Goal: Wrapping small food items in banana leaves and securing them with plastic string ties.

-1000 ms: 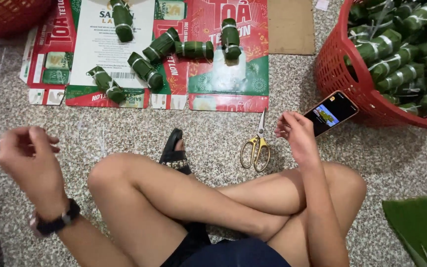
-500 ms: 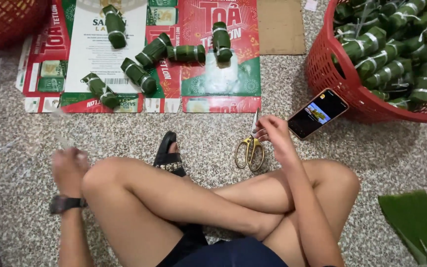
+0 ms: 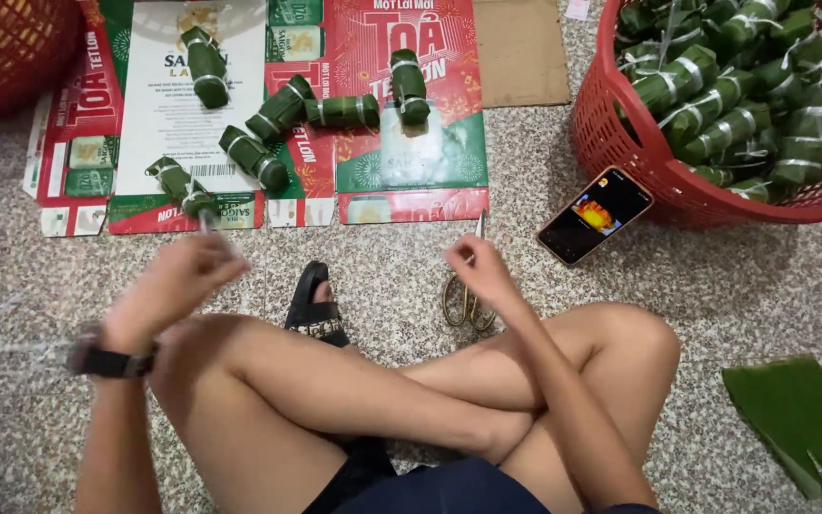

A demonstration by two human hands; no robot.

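— Right hand (image 3: 478,271)?
— Pinched on the scissors (image 3: 466,290), lying on the floor (image 3: 715,286) just left of the phone (image 3: 595,214).
— Left hand (image 3: 171,286)?
— Blurred, closed on a thin strip (image 3: 209,225), near the leaf-wrapped rolls (image 3: 257,157) on flattened cardboard (image 3: 411,195). Red basket (image 3: 639,157) far right.

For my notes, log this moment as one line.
left hand: raised, blurred, hold unclear | right hand: on scissors | phone: beside basket | rolls: on cardboard

- red basket (image 3: 620,143) of green leaf-wrapped rolls (image 3: 734,86) at two o'clock
- phone (image 3: 595,214) beside it
- flattened cardboard (image 3: 411,190) at twelve
- black sandal (image 3: 314,305) at centre
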